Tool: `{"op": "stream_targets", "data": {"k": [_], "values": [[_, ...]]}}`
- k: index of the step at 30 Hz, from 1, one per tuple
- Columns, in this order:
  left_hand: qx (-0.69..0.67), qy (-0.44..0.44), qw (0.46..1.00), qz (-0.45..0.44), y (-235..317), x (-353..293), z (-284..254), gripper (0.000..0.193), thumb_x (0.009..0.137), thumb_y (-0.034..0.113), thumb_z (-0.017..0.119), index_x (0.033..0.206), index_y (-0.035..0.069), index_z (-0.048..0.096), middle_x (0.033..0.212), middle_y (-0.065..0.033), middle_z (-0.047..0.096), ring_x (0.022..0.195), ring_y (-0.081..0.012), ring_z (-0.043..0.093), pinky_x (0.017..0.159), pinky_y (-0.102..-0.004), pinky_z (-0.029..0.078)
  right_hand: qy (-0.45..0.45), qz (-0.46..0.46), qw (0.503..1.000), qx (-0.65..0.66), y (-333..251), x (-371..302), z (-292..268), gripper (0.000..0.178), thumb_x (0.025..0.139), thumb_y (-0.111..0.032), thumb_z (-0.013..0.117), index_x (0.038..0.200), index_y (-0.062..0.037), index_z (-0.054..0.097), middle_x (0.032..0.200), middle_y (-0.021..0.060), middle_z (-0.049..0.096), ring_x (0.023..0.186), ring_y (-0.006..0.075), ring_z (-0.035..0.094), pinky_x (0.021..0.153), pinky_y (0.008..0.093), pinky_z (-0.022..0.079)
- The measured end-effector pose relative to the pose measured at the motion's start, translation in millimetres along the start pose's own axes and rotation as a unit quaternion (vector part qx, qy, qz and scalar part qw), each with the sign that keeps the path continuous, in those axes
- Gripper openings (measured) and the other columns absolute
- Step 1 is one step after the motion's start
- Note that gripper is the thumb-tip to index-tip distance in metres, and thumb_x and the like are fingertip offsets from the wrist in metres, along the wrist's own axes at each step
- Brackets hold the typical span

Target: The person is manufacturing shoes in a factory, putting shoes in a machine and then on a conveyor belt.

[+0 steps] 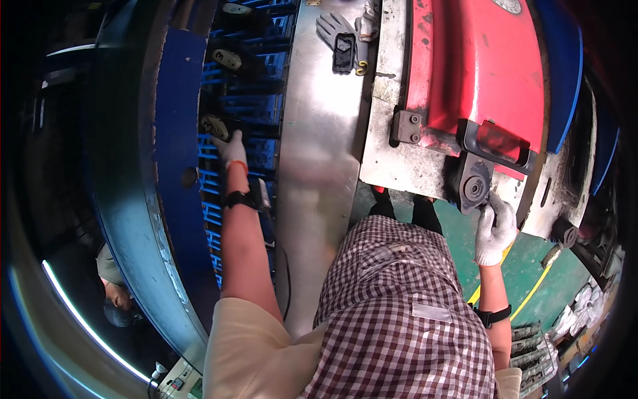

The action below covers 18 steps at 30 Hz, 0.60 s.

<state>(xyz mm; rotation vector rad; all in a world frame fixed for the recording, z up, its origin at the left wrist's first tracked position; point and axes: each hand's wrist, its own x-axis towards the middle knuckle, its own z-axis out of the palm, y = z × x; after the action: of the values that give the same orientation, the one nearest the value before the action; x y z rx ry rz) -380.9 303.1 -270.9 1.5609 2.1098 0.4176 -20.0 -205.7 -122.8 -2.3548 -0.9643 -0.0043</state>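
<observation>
My left hand (232, 150), in a white knit glove with an orange cuff, reaches over the blue slatted rack (211, 229). Its thumb and fingers close round the end of a black shoe (229, 124) with a pale, marked oval last top (214, 128) showing. On the right, my right hand (497, 231), also in a white glove, has its fingers bent inward beside the round end of a dark metal bracket (474, 188). The fingertips seem to touch the bracket's lower edge; anything inside them is hidden. A black bar handle (495, 149) sits just above on the red machine cover (495, 73).
Two similar shoes (227, 58) stand farther up the rack. A bare metal ledge (318, 153) runs between rack and machine, carrying grey gloves (332, 28) and a small black tray (343, 53). A steel block (407, 127) juts from the machine. Another person (114, 286) is at far left.
</observation>
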Motion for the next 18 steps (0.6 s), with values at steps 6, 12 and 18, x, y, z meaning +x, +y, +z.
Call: {"op": "stream_targets", "data": {"k": [6,12,18], "values": [[0.076,-0.074,0.989,0.099,-56,-122,22,0.068,0.099,0.025,0.053,0.158,-0.004,0.032,0.162,-0.0277,0.036,0.152,-0.0403,0.033,0.126,-0.0412,0.026,-0.009,0.005,1.000,0.022,7,-5,2,0.021,0.096,-0.004,0.063,0.113,0.0028,0.072,0.097,0.0149,0.072,0.088,0.0268,0.069,0.084,0.0370,0.055],[0.179,-0.018,0.963,0.203,-92,-210,17,0.064,0.103,0.037,0.051,0.152,-0.003,0.044,0.150,-0.0287,0.050,0.140,-0.0457,0.045,0.120,-0.0487,0.033,0.030,0.000,0.999,0.039,7,-3,6,0.022,0.088,-0.001,0.070,0.109,-0.0016,0.074,0.094,0.0133,0.073,0.083,0.0287,0.069,0.081,0.0393,0.055],[0.168,-0.039,0.978,0.116,-87,-215,11,0.067,0.099,0.040,0.056,0.150,-0.001,0.046,0.149,-0.0268,0.053,0.140,-0.0426,0.047,0.119,-0.0521,0.032,0.044,-0.007,0.998,0.054,8,-4,7,0.022,0.089,-0.004,0.072,0.111,-0.0027,0.074,0.095,0.0125,0.074,0.085,0.0282,0.070,0.082,0.0389,0.056]]}}
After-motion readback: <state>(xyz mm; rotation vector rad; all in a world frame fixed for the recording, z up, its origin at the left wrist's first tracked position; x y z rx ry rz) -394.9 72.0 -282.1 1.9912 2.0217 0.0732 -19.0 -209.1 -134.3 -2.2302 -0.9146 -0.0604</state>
